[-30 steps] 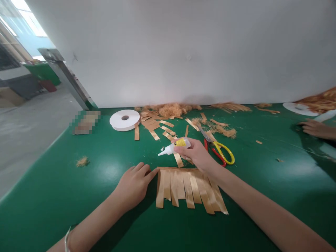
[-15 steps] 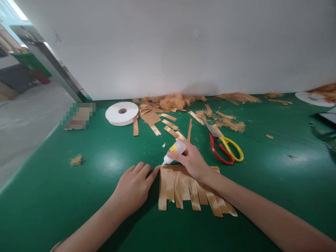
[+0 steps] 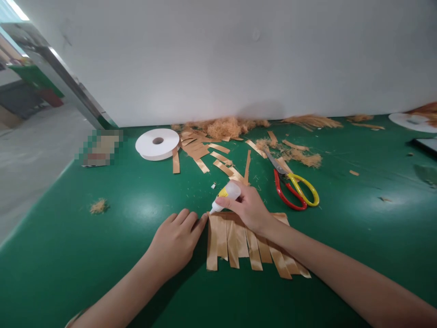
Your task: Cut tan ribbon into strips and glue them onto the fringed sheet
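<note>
On the green table (image 3: 102,255) lies a row of several golden ribbon strips (image 3: 239,243), side by side like a fringe. My left hand (image 3: 175,241) rests flat beside the fringe's left edge, fingertips touching its top left corner. My right hand (image 3: 249,207) is closed round a small white glue bottle (image 3: 227,193) with a yellow label. The bottle tilts down to the left and its nozzle touches the top left end of the fringe. My right forearm lies across the fringe's right strips.
Red-and-yellow scissors (image 3: 293,189) lie just right of my right hand. A white tape roll (image 3: 157,143) sits at the back left, with loose golden strips (image 3: 201,152) and frayed fibre heaps (image 3: 225,127) beyond. A blurred flat object (image 3: 99,148) lies at the table's left edge.
My right hand brought the glue bottle down and tipped its nozzle onto the fringe's top left corner. The view shifted; another person's hand at the far right left the frame.
</note>
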Demonstrator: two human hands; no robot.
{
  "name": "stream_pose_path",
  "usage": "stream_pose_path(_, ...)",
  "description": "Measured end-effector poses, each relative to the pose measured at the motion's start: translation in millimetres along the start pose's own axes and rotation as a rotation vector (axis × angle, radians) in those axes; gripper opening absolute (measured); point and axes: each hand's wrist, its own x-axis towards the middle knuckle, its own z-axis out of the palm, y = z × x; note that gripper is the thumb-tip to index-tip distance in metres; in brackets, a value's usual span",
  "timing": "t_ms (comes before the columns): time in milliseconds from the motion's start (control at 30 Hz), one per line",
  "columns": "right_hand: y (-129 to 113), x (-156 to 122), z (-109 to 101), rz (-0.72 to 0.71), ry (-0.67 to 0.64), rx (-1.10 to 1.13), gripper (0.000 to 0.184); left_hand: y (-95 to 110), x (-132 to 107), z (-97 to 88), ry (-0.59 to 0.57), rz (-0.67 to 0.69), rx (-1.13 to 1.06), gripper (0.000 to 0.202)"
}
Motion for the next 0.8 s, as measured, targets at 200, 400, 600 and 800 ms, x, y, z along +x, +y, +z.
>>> stream_pose_path(200,-2.4,-0.2,0.7,-0.031,0.0,-0.053,0.035,0.0,0.2,-0.8,-0.016,0.007,0.027,0.04)
stream_pose_path(400,-3.6,-0.6,1.7,-0.083,0.016,-0.075,0.035,0.2,1.4,-1.3,0.033,0.013,0.024,0.039)
stream_pose_path(600,0.0,-1.2,3.2,-0.122,0.051,-0.061,0.033,-0.1,1.1,-1.8,0.057,0.02,0.037,0.04)
stream_pose_path(800,-0.4,-2.9,3.5,-0.159,0.08,-0.088,0.035,0.2,1.7,-1.3,0.073,0.021,0.033,0.038)
